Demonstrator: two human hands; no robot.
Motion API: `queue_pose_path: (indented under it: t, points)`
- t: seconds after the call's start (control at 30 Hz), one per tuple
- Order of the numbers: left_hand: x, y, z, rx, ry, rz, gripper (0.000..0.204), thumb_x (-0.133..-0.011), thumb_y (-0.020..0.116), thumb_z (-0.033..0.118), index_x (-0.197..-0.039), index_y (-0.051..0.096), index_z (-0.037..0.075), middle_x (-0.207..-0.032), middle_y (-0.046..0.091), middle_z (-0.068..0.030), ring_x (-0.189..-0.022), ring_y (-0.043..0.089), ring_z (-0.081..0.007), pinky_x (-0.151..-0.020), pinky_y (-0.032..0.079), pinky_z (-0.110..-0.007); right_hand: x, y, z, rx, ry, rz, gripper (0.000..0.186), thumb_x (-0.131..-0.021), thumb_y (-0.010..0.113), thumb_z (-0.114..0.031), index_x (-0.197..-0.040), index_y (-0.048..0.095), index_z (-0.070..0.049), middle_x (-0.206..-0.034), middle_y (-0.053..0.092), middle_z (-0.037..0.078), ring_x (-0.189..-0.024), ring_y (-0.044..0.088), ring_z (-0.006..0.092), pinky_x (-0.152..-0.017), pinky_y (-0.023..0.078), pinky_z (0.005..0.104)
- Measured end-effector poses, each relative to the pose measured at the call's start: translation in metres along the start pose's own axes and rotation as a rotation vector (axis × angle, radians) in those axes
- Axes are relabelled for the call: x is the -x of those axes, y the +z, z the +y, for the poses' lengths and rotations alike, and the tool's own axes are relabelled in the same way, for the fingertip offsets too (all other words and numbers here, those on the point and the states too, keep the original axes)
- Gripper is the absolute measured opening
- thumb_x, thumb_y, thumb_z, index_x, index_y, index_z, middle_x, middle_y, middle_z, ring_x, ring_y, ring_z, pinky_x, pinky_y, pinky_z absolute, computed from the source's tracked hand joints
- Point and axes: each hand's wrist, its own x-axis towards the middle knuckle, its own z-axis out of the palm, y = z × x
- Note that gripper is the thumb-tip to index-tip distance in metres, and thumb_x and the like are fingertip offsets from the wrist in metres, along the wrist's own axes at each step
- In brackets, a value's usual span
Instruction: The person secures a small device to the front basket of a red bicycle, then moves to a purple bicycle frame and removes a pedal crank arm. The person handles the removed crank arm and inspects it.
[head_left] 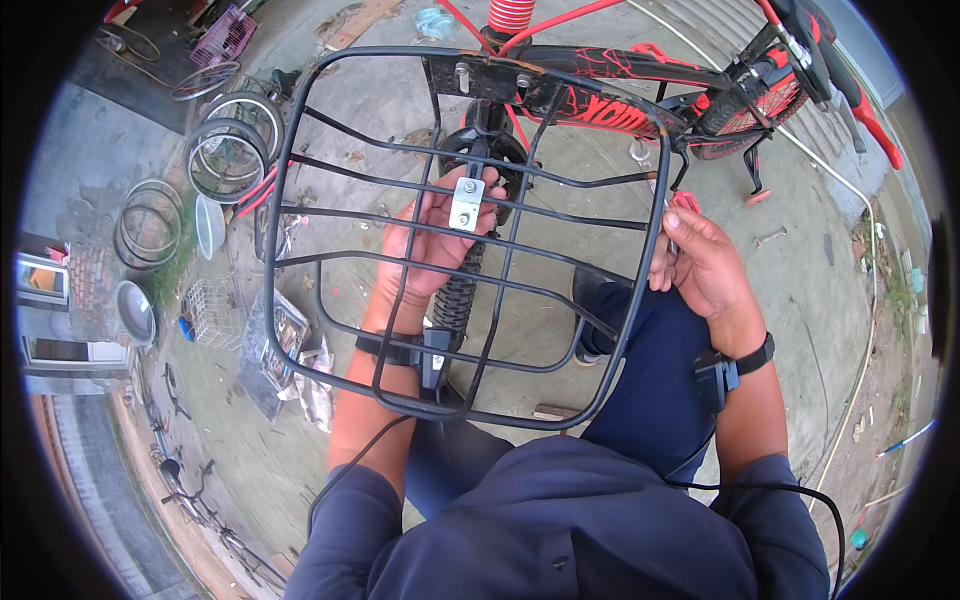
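A black wire bicycle basket lies across the view, above my lap and the bike's front wheel. At its middle is a silver bracket plate with two bolts. My left hand is under the wires, its fingers curled behind and around that plate, partly hidden by it. At the basket's right rim, my right hand is closed, thumb against fingers, on a thin silver item whose shape is hard to make out. A red object shows just behind those fingers.
A black and red bicycle stands beyond the basket. Loose wheel rims, a metal basin, a white wire basket and bike parts lie on the left. A small wrench and a pale hose are on the concrete at right.
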Motion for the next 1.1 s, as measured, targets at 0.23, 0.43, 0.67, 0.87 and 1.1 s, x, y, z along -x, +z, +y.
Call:
queue_pose_path:
  t: [0.23,0.43,0.67,0.87,1.1]
  points:
    - [-0.002,0.004,-0.006,0.056,0.065,-0.01,0.076,-0.093,0.064,0.037,-0.144,0.035,-0.01,-0.144,0.048,-0.0237,-0.128,0.054,-0.0344,-0.102,0.052,-0.04,0.007,0.034,-0.001,-0.168,-0.076,0.025,0.025,-0.101,0.054,-0.027,-0.104,0.059,-0.002,-0.07,0.063,0.01,-0.054,0.062,0.0175,-0.045,0.049,0.0254]
    - [-0.005,0.0,-0.013,0.107,0.072,-0.014,0.072,-0.095,0.062,0.037,-0.146,0.036,-0.006,-0.145,0.047,-0.0229,-0.129,0.052,-0.0368,-0.102,0.051,-0.043,0.004,0.037,-0.003,-0.223,-0.108,0.001,0.028,-0.101,0.054,-0.029,-0.104,0.06,-0.002,-0.075,0.067,0.011,-0.059,0.063,0.017,-0.051,0.05,0.0272]
    - [0.008,0.001,-0.015,0.153,0.06,0.009,0.067,-0.1,0.05,0.046,-0.146,0.039,-0.002,-0.145,0.046,-0.0246,-0.128,0.052,-0.0399,-0.101,0.05,-0.047,0.008,0.053,-0.001,-0.26,-0.147,0.042,0.026,-0.101,0.055,-0.027,-0.106,0.061,-0.002,-0.082,0.067,0.009,-0.063,0.062,0.0149,-0.058,0.049,0.0291]
    - [0.056,0.002,0.01,0.155,0.182,0.376,0.077,-0.094,0.047,0.065,-0.137,0.047,0.0,-0.146,0.045,-0.0231,-0.132,0.046,-0.0366,-0.104,0.042,-0.046,0.02,0.064,-0.016,-0.321,-0.186,0.125,0.022,-0.102,0.055,-0.026,-0.108,0.059,-0.005,-0.066,0.043,-0.005,-0.052,0.039,0.0047,-0.047,0.032,0.0204]
    - [0.115,0.04,0.058,0.005,0.519,0.41,0.089,-0.091,0.04,0.075,-0.139,0.048,0.0,-0.144,0.047,-0.0225,-0.135,0.043,-0.0373,-0.107,0.041,-0.047,0.027,0.093,-0.022,-0.219,-0.23,0.187,0.032,-0.097,0.065,-0.033,-0.106,0.059,-0.004,-0.065,0.037,-0.009,-0.051,0.029,0.0016,-0.046,0.02,0.0205]
